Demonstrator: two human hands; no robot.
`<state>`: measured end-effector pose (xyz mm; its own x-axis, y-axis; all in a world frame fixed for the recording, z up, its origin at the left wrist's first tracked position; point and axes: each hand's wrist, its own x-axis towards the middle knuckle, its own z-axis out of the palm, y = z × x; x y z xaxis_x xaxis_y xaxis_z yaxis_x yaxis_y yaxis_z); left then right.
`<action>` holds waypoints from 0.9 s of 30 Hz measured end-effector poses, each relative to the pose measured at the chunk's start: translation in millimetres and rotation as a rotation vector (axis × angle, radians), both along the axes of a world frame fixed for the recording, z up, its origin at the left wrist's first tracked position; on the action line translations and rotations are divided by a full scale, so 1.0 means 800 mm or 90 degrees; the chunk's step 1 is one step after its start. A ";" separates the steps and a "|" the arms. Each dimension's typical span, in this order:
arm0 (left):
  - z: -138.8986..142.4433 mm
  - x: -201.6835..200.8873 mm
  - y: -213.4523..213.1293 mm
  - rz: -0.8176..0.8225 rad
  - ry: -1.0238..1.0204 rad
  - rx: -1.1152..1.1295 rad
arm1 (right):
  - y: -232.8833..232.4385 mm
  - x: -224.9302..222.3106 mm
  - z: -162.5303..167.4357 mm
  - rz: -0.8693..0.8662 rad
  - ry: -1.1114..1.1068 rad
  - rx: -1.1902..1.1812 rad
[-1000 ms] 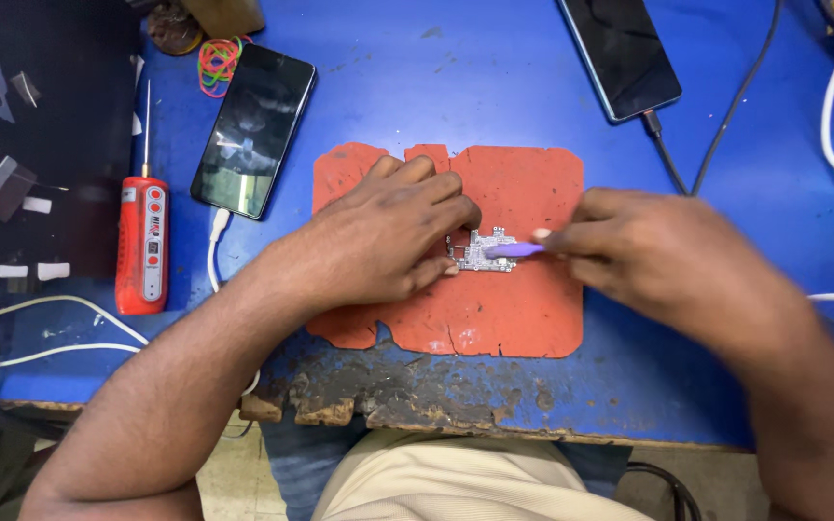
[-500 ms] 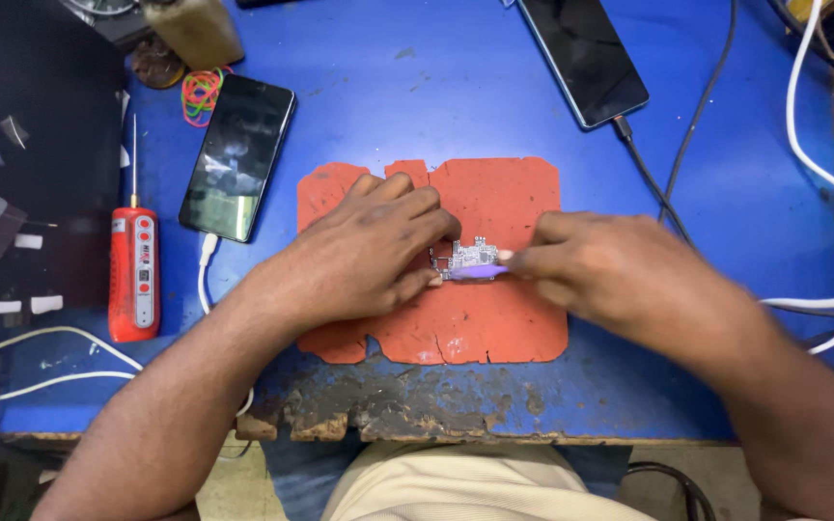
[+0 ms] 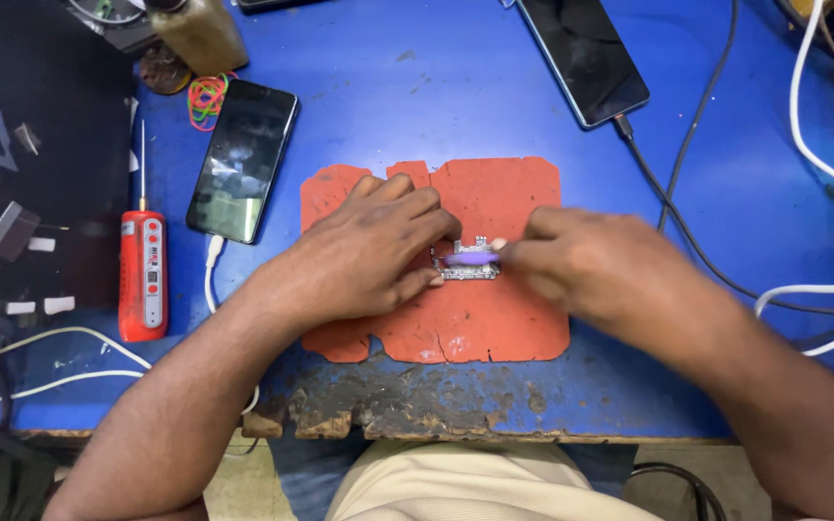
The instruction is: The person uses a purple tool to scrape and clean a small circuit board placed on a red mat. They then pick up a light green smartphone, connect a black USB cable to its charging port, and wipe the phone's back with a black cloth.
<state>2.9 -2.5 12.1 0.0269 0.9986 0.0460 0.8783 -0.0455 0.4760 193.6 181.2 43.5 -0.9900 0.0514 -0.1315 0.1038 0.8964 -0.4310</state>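
Note:
A small silvery circuit board (image 3: 467, 270) lies on a torn orange mat (image 3: 494, 318) in the middle of the blue table (image 3: 436, 87). My left hand (image 3: 369, 253) rests palm down on the mat, its fingertips pressing the board's left end. My right hand (image 3: 596, 270) comes in from the right and pinches a small purple tool (image 3: 470, 258), whose tip lies across the top of the board. Most of the tool's handle is hidden inside my fingers.
A phone (image 3: 243, 159) on a white cable lies left of the mat, another phone (image 3: 583, 56) on a black cable at the back. A red electric screwdriver (image 3: 143, 270) lies at the left. Rubber bands (image 3: 207, 99), a bottle (image 3: 197, 34) and white cables (image 3: 813, 154) surround the work area.
Both hands stay on the board, the view has shifted slightly, and the purple tool has slid further left across the board.

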 end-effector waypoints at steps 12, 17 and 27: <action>-0.006 -0.001 0.000 -0.015 0.011 0.045 | 0.003 0.003 -0.003 0.023 -0.007 0.007; -0.006 -0.002 -0.003 -0.012 0.008 0.029 | 0.001 0.003 -0.003 0.022 -0.018 0.018; -0.006 -0.003 -0.002 -0.015 -0.001 0.021 | -0.001 0.009 -0.010 0.033 -0.017 0.021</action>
<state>0.6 -4.1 7.6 0.0500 0.9956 0.0789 0.8762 -0.0817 0.4751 200.5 180.2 35.1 -0.9876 0.0045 -0.1569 0.0676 0.9145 -0.3989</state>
